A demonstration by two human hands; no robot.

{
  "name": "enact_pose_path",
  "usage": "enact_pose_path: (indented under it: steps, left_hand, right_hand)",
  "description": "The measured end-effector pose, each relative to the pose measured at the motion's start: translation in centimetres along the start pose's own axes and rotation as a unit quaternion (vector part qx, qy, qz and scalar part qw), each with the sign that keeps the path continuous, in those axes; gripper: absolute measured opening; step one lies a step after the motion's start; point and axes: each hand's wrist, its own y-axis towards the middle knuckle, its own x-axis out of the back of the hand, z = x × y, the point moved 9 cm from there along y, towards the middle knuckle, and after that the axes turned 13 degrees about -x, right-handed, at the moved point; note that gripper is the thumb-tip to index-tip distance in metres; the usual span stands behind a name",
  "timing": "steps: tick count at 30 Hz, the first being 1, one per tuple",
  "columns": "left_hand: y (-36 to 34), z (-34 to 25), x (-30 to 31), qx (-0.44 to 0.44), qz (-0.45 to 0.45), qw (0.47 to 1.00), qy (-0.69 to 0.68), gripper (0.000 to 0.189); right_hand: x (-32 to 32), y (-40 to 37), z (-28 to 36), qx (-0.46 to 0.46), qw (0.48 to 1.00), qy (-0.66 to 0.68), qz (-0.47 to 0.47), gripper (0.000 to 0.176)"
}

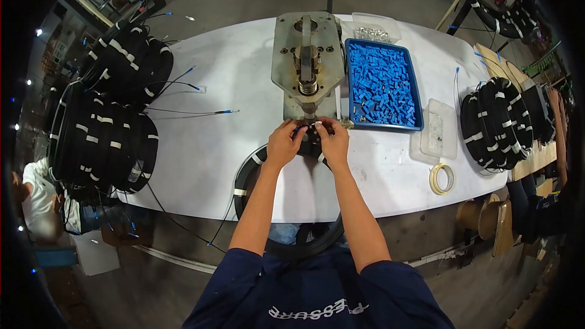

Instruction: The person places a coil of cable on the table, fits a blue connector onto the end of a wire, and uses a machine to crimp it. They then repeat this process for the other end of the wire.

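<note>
My left hand [283, 144] is closed in a pinch at the foot of a metal bench press [308, 55], with a bit of blue between its fingertips that looks like a cable end. Opposite it, my right hand [333, 142] pinches at the same spot, just under the press ram [309, 109]. Something small and whitish shows at its fingertips, too small to name. A coil of black cable [241, 180] bound with white tape hangs around my forearms, over the table's front edge. The fingers partly hide the lower tool.
Right of the press stands a blue tray [420, 119] of small blue sleeves. Beyond it are a clear box of metal terminals [372, 34], a clear box [448, 128] and a tape roll [442, 178]. Taped cable coils [106, 137] crowd the left; more coils [496, 123] stand right.
</note>
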Motion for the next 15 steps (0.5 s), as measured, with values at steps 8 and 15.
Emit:
enact_pose_path:
  steps: [8,15]
  left_hand:
    - [-0.1,-0.1,0.1,-0.030,-0.023,0.999,0.008,0.015]
    - [-0.1,-0.3,0.0,-0.024,0.003,0.999,0.026,0.015]
  right_hand:
    - [-0.3,0.4,-1.2,-0.028,0.999,-0.009,0.018,0.015]
    - [-0.2,0.4,-0.7,-0.014,1.000,-0.018,-0.005,0.012]
